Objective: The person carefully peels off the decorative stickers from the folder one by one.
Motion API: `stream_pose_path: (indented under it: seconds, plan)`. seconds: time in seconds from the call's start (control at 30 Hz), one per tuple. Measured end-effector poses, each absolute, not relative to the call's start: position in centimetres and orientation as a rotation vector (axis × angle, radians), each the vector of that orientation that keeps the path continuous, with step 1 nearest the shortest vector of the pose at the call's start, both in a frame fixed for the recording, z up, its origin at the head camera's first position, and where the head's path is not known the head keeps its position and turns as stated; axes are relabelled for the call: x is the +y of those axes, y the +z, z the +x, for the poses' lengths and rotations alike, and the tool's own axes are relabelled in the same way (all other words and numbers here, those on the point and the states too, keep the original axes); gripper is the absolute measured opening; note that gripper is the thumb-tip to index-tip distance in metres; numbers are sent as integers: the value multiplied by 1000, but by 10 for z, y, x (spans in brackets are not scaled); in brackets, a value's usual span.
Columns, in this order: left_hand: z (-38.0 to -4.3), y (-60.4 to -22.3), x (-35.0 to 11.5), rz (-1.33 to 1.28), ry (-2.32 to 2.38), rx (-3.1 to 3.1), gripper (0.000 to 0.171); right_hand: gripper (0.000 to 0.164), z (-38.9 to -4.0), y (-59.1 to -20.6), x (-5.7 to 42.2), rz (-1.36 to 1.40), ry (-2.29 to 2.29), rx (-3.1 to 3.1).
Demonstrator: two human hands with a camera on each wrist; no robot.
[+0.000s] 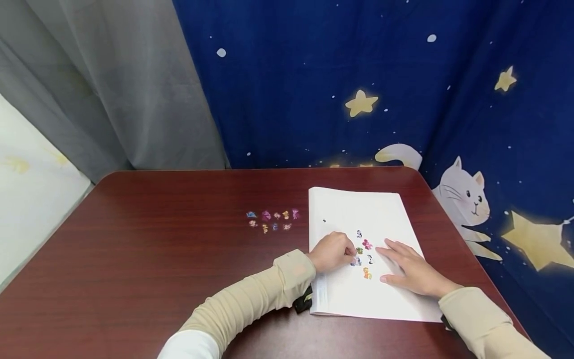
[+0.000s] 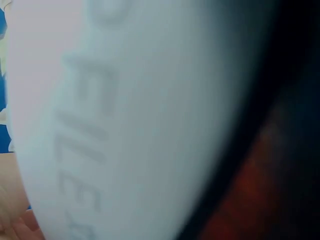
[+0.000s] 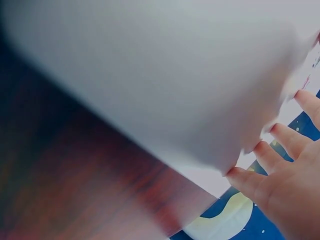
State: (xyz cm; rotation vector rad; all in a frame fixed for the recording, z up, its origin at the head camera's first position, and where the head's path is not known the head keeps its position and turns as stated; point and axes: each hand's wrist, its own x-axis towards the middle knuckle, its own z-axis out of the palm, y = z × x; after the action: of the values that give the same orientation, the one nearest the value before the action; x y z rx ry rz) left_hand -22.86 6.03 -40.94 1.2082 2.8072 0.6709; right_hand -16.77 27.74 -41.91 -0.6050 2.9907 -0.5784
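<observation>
A white file folder lies on the table under both hands. My left hand has its fingers curled and pinches a small purple-and-white sticker against the folder. Close by on the white surface are a green sticker, a pink one, a blue-grey one, a black-and-white one and an orange one. To the right, my right hand rests on the folder with fingers spread, holding nothing. Grey lettering on the folder fills the left wrist view.
Left of the folder, several small colourful stickers lie in two rows on the dark red table. A blue star-patterned curtain and a grey curtain hang behind the table.
</observation>
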Motion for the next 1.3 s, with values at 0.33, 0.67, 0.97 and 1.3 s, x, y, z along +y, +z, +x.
stream_pose_path:
  seconds: [0.33,0.67,0.97,1.3]
  plan:
    - [-227,-411,63,1220,688,2793,6,63,-167,-418,277,-606,-584,2988]
    - [-226,-405,67,1213,567,2807,8,63,-168,-418,276,-606,-583,2998]
    - [-228,-406,68,1236,617,2771,4,64,-168,-416,276,-619,-589,3005]
    - [-226,-406,67,1307,625,2792,7,63,-169,-420,278,-624,-580,2989]
